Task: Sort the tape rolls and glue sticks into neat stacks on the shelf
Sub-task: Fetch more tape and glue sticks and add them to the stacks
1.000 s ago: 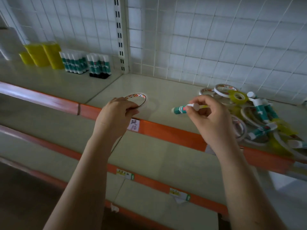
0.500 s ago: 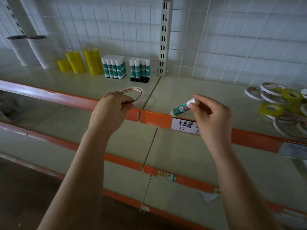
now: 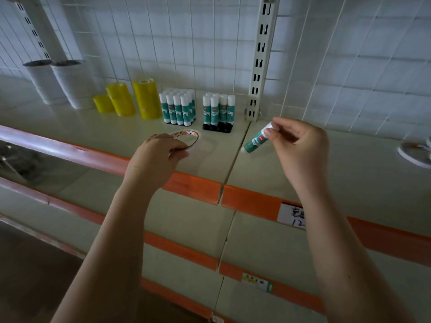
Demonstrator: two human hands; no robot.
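Observation:
My left hand (image 3: 155, 157) grips a thin white tape roll (image 3: 189, 136) just above the shelf (image 3: 349, 173). My right hand (image 3: 300, 148) pinches the white cap end of a green and white glue stick (image 3: 256, 141), which hangs tilted with its far end low over the shelf seam. Two upright groups of glue sticks stand behind: a full block (image 3: 178, 108) and a shorter row (image 3: 219, 110) in a black holder. Yellow tape stacks (image 3: 130, 101) and tall white tape stacks (image 3: 58, 85) stand further left. A loose white tape roll (image 3: 412, 155) lies at the right edge.
A slotted metal upright (image 3: 260, 59) and white wire grid (image 3: 349, 54) back the shelf. An orange price rail (image 3: 193, 186) runs along its front edge, with a handwritten label (image 3: 292, 216). Lower shelves with orange rails sit below.
The view has swung left, so the sorted stacks stand closer and the loose pile has slid out at the right. Both hands carried their items leftward and further over the shelf.

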